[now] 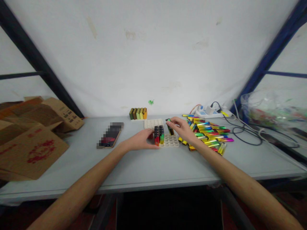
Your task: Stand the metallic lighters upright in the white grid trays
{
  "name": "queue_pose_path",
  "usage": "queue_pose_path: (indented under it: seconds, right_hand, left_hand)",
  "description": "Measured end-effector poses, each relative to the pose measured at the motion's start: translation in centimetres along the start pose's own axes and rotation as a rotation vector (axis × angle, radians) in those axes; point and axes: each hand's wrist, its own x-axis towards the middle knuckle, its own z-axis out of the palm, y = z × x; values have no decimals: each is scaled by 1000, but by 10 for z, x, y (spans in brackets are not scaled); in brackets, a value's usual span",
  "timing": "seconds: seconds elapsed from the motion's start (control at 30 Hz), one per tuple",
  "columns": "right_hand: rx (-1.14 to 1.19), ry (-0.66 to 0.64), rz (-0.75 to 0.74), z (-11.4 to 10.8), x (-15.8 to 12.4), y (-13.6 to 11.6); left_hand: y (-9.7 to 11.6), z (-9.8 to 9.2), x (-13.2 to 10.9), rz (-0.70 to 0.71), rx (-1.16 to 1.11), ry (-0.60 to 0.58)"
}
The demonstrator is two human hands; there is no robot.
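Grey tabletop [148, 166] carries a white plastic socket tray [171, 140]; beside it the left hand [141, 140] steadies standing lighters [158, 134], right hand [183, 127] pinching one dark lighter [169, 126] above it

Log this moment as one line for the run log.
left hand: against white plastic grid tray | right hand: holding dark green-topped lighter over tray | rainbow metallic lighter pile: right of tray

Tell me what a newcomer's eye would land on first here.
The rainbow lighter pile on the right of the table stands out most, glossy against the grey top. At the centre, the right hand pinches a single lighter over a white holed tray, with the standing lighters beside the left hand. Brown cardboard boxes crowd the left edge.
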Motion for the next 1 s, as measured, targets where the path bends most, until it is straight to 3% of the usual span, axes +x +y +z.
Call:
queue_pose_path:
  seconds: [0.13, 0.4, 0.73, 0.8, 0.87, 1.0]
  right_hand:
    - [-17, -86, -46, 0, -6, -4]
    - [-264, -420, -207, 0, -11, -12]
    - [-403, -519, -203, 0, -9, -6]
    - [-425, -491, -203, -3, -6, -5]
    - [-492, -380, -195, -10, -2, 0]
    - [-710, -145, -177, -28, 10, 32]
  left_hand:
    - [1, -1, 0, 12, -18, 8]
    - [0, 0, 0, 8, -27, 3]
    - [-1, 1, 0, -1, -15, 8]
    - [0, 0, 0, -6, -12, 7]
    - [1, -1, 0, -11, -4, 5]
    - [3, -1, 0, -25, 11, 3]
